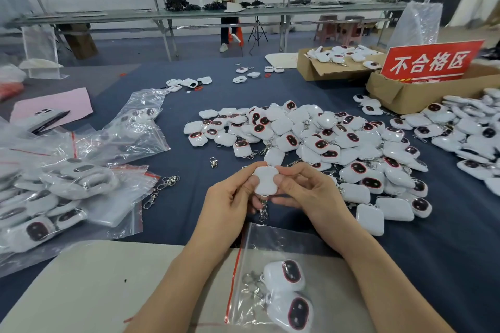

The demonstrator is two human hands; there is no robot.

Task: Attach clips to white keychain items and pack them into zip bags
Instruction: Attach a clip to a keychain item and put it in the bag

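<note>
Both hands hold one white keychain item (265, 180) above the blue table, its plain back facing me. My left hand (230, 203) pinches its left side and my right hand (305, 192) pinches its right side. A metal clip (263, 211) hangs below the item between my palms. Just in front of me lies a zip bag (259, 257) with two white items and their clips inside. A large pile of white items (319, 143) spreads across the table's middle and right. Loose clips (162, 189) lie to the left, and a single clip (213, 162) lies near the pile.
Filled and empty zip bags (67, 186) crowd the left side. Cardboard boxes (400, 92) with a red sign (430, 62) stand at the back right. A beige mat (94, 284) covers the near edge. A person (228, 8) sits at a far bench.
</note>
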